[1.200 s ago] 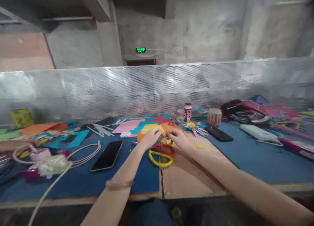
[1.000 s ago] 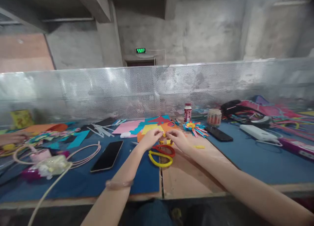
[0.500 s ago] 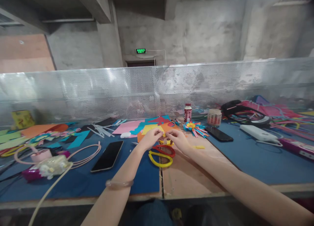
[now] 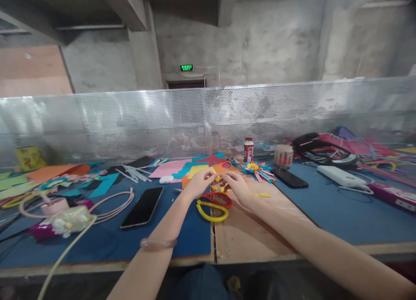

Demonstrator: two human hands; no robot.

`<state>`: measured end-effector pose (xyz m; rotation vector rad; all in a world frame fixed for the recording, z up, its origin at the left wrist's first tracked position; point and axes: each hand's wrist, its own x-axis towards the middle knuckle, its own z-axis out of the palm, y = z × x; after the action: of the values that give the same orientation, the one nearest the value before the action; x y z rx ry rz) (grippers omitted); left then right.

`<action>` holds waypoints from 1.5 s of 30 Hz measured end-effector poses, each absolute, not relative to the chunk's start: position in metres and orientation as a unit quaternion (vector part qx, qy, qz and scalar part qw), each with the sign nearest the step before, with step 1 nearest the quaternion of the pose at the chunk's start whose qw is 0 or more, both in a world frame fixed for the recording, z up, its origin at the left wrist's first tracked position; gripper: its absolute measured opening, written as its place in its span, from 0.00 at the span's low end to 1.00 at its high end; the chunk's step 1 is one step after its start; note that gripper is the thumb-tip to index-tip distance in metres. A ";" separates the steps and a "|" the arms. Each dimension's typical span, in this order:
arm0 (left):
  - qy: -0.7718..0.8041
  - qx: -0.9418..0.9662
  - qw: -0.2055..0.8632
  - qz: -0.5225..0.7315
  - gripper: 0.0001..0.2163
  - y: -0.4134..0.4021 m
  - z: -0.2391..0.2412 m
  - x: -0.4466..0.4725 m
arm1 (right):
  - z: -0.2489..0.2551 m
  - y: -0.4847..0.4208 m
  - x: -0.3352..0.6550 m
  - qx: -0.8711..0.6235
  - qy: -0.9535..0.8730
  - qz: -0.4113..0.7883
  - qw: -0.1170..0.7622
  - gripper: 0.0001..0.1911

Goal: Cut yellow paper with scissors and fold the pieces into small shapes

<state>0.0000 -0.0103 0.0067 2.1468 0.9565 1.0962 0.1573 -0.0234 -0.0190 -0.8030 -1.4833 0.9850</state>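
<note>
Close together over the middle of the table, my left hand [image 4: 200,183] and my right hand [image 4: 236,186] both pinch at a small yellow paper piece [image 4: 218,178]. Its exact shape is too small to make out. More yellow paper scraps [image 4: 224,187] lie just below my fingers. Scissors with one red and one yellow handle [image 4: 212,212] rest on the table in front of my hands, their blade tip showing left of my left wrist. A yellow strip [image 4: 262,195] lies right of my right hand. Beyond it sits a paper flower [image 4: 258,171] with blue, orange and pink strips.
Coloured paper sheets [image 4: 169,168] lie behind my hands. A black phone [image 4: 142,207] is at left, another phone [image 4: 290,177] at right. A bottle [image 4: 248,150] and a jar [image 4: 284,156] stand at the back. Cables and a power strip [image 4: 61,222] occupy the left side.
My fingers have shifted very slightly around the small yellow piece. The right hand sits a touch farther from the left. Everything else stays in place.
</note>
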 end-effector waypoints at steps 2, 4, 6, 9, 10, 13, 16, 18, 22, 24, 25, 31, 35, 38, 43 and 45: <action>0.354 0.798 0.268 0.407 0.11 -0.010 0.007 0.000 | -0.018 -0.024 0.157 -0.341 -0.631 0.420 0.556 0.14; 0.355 0.798 0.267 0.407 0.12 -0.010 0.006 0.000 | -0.019 -0.024 0.157 -0.344 -0.631 0.421 0.553 0.14; 0.354 0.797 0.270 0.409 0.12 -0.010 0.006 0.000 | -0.020 -0.023 0.157 -0.347 -0.629 0.421 0.554 0.14; 0.351 0.793 0.288 0.406 0.12 -0.009 0.005 0.000 | -0.020 -0.022 0.157 -0.337 -0.634 0.416 0.559 0.14; 0.349 0.792 0.296 0.404 0.12 -0.008 0.005 0.001 | -0.020 -0.022 0.157 -0.334 -0.636 0.414 0.559 0.14; 0.343 0.790 0.312 0.401 0.12 -0.008 0.003 0.001 | -0.018 -0.024 0.158 -0.333 -0.639 0.412 0.558 0.13; 0.344 0.786 0.317 0.403 0.11 -0.007 0.002 0.002 | -0.015 -0.026 0.158 -0.331 -0.640 0.407 0.561 0.12; 0.351 0.779 0.328 0.404 0.11 -0.007 0.003 0.002 | -0.015 -0.026 0.157 -0.325 -0.637 0.408 0.568 0.12; 0.366 0.769 0.327 0.409 0.11 -0.010 0.006 0.003 | -0.020 -0.022 0.157 -0.297 -0.620 0.444 0.574 0.13; 0.373 0.766 0.324 0.411 0.11 -0.012 0.008 0.003 | -0.023 -0.020 0.156 -0.288 -0.612 0.459 0.576 0.13; 0.375 0.765 0.325 0.411 0.11 -0.012 0.008 0.003 | -0.023 -0.020 0.156 -0.286 -0.609 0.463 0.577 0.12; 0.363 0.759 0.330 0.429 0.11 -0.010 0.007 0.003 | -0.021 -0.024 0.157 -0.299 -0.591 0.476 0.578 0.10; 0.350 0.769 0.321 0.428 0.12 -0.009 0.007 0.001 | -0.021 -0.023 0.157 -0.305 -0.588 0.476 0.578 0.10; 0.350 0.767 0.324 0.428 0.12 -0.010 0.009 0.000 | -0.024 -0.020 0.157 -0.295 -0.588 0.483 0.578 0.11; 0.354 0.760 0.339 0.426 0.12 -0.011 0.010 0.000 | -0.025 -0.019 0.157 -0.294 -0.588 0.485 0.576 0.14; 0.354 0.756 0.350 0.425 0.13 -0.011 0.010 0.000 | -0.025 -0.019 0.157 -0.296 -0.589 0.481 0.578 0.14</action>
<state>-0.0004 -0.0106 0.0099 1.9593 0.9164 1.1001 0.1567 -0.0192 -0.0247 -0.6920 -1.3785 1.1252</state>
